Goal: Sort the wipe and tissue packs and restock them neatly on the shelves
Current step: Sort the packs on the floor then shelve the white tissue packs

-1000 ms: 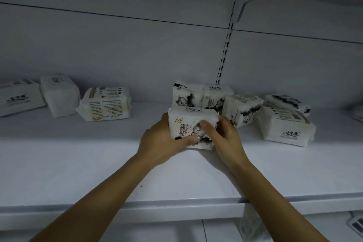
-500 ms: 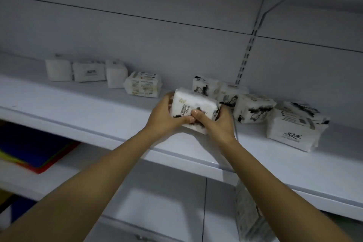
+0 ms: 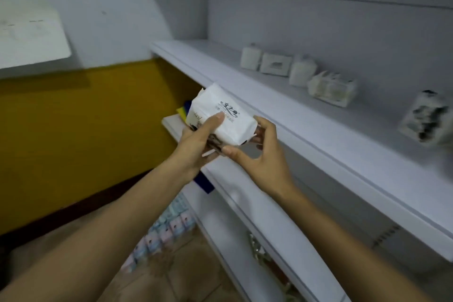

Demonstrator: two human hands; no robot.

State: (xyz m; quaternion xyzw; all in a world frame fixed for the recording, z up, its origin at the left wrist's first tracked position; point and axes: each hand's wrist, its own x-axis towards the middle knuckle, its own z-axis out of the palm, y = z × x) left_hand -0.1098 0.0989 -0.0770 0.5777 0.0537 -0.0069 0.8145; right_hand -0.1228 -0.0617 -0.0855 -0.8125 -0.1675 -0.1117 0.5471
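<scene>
A white tissue pack with dark printed lettering is held in the air in front of the white shelf, off its front edge. My left hand grips it from below and the left, thumb laid across its face. My right hand holds its right end with curled fingers. On the shelf stand several white packs, a pack with yellowish print and, blurred at the right, a black-patterned pack.
A lower white shelf runs below my hands, with blue and yellow items at its far end. Pastel packs lie on the floor below. A yellow wall fills the left side.
Both hands have lifted the pack off the shelf and carried it left, clear of the shelf's edge. The view has swung left, so the shelf now runs away to the right.
</scene>
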